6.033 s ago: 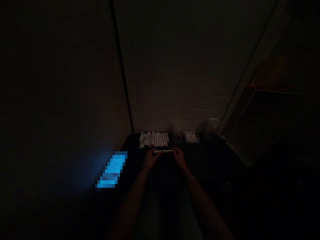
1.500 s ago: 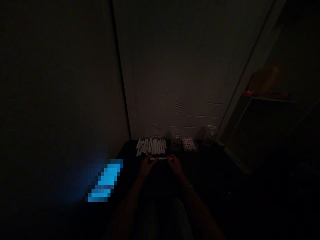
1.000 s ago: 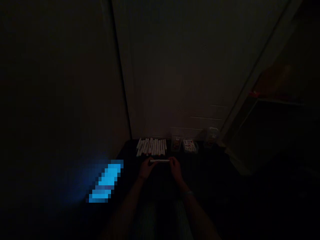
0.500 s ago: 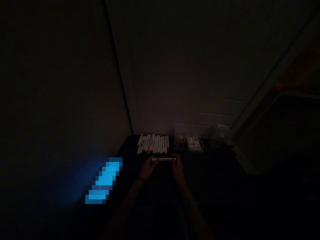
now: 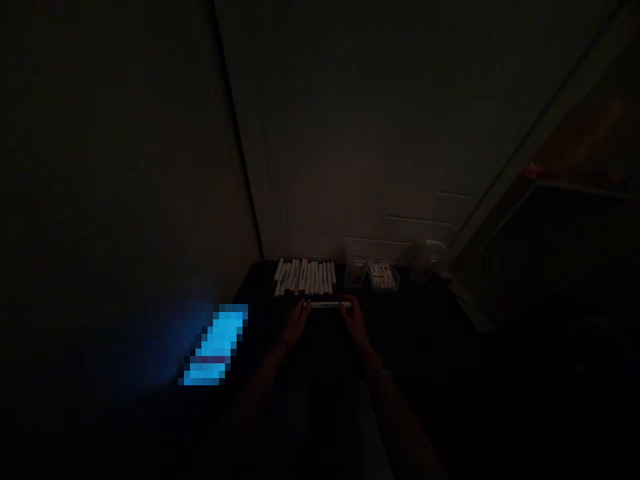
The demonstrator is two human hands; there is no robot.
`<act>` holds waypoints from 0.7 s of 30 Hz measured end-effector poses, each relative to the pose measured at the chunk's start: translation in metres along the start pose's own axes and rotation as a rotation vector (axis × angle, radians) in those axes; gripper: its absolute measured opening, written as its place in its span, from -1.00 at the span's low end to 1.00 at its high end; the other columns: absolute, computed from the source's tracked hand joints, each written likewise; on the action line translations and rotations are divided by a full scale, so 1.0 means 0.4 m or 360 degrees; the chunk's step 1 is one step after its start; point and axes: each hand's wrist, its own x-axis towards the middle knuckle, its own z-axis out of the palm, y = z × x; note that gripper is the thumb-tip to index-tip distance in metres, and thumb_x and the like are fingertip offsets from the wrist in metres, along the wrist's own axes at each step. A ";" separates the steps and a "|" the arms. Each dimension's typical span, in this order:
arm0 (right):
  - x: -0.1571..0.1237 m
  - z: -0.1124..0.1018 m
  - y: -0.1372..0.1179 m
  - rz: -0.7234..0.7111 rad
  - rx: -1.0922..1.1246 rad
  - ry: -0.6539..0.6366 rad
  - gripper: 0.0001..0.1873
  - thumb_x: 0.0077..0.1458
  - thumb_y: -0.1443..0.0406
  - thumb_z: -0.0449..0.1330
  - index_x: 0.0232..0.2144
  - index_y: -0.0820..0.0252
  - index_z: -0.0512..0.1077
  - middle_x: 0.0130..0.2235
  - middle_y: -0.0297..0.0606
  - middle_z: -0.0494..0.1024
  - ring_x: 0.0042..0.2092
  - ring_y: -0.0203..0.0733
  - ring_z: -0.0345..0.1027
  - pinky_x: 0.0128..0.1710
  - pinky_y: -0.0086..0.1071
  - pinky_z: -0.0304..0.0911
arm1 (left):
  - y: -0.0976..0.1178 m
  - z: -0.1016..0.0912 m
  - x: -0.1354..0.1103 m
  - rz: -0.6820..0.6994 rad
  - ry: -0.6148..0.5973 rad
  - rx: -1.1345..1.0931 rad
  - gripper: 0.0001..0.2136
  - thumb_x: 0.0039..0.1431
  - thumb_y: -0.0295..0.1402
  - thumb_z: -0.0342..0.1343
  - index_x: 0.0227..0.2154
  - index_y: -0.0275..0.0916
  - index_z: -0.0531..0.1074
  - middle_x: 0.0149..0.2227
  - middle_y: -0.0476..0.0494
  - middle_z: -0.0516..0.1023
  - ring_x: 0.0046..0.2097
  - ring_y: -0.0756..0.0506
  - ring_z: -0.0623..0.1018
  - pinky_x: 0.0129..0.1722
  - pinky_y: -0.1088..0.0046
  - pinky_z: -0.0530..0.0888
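Note:
A white marker (image 5: 325,305) lies level across the space between my two hands, above the dark tabletop. My left hand (image 5: 297,320) is closed on its left end, and my right hand (image 5: 354,319) pinches the right end. Just beyond, several white markers (image 5: 305,277) lie side by side in a row on the table. To their right is a clear case (image 5: 356,273) with coloured contents, and beside it a clear box of white markers (image 5: 383,275). The dim light hides the finer detail of my fingers.
The dark table (image 5: 320,357) ends against a pale wall (image 5: 320,133) at the back and another at the left. A bright blue pixelated screen (image 5: 215,347) glows on the left. Another clear case (image 5: 427,263) stands at the back right, near a shelf (image 5: 575,185).
The whole view has shifted slightly, so the table's contents appear a little higher. Both hands keep hold of the marker's two ends.

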 end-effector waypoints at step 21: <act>0.006 -0.001 0.008 -0.0008 -0.0132 0.0024 -0.69 0.02 0.15 -0.04 -0.31 0.19 0.36 -0.35 -0.32 0.43 -0.30 -0.26 0.28 -0.29 -0.44 0.16 | 0.026 0.005 -0.011 0.0034 0.0102 -0.0034 -0.58 0.02 -0.01 -0.20 -0.46 -0.27 0.36 -0.55 -0.04 0.39 -0.45 -0.01 0.37 -0.40 0.50 0.28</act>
